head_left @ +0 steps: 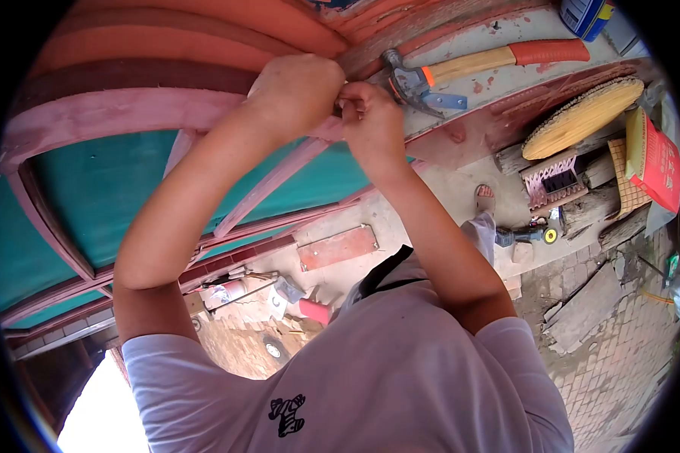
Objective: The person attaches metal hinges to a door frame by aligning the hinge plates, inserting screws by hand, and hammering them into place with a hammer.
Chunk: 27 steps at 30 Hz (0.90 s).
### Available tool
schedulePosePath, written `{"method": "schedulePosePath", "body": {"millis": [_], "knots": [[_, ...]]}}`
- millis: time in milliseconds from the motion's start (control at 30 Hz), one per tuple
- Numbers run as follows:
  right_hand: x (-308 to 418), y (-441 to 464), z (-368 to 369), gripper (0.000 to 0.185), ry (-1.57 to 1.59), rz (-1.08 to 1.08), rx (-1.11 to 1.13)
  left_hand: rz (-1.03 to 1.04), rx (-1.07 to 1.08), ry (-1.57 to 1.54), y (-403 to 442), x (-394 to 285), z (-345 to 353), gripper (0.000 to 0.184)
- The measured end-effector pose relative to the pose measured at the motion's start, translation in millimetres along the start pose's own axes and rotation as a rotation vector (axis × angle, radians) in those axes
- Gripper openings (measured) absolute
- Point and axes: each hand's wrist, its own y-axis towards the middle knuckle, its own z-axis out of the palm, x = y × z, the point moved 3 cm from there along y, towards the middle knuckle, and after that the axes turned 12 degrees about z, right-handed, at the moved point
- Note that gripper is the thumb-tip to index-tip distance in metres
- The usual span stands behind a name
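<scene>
My left hand (301,89) is bent over the edge of a pink-painted wooden frame (128,113) with teal panels (136,170). Its fingers are curled and mostly hidden behind the wrist. My right hand (375,124) meets it there, thumb and fingers pinched together. Whatever lies between the fingertips is too small and covered to make out. Just right of my hands, a claw hammer (468,65) with a wood and red handle lies on a worn painted ledge (506,41). A small blue metal piece (447,100) rests by the hammer's head.
A blue and yellow can (586,16) stands at the ledge's far end. Below are a round wooden slab (582,118), a red box (655,162) and a power tool (523,235). Tools and a reddish board (338,248) lie on the floor near my sandalled foot (484,198).
</scene>
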Motion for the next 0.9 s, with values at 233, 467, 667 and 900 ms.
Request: {"method": "schedulePosePath", "body": {"millis": [233,467,667,900], "knots": [[5,1,-4,0.013,0.004,0.054,0.052,-0.165,0.056,0.130,8,-19,19,0.011],[15,-2,-10,0.017,0.001,0.151,0.063,-0.194,0.143,0.169,10,-25,24,0.013],[14,-3,-11,0.021,0.005,0.171,0.070,-0.206,0.092,0.180,9,-22,29,0.013],[28,-8,-20,0.029,-0.233,0.210,0.189,-0.145,-0.103,0.148,7,-21,37,0.013]]}}
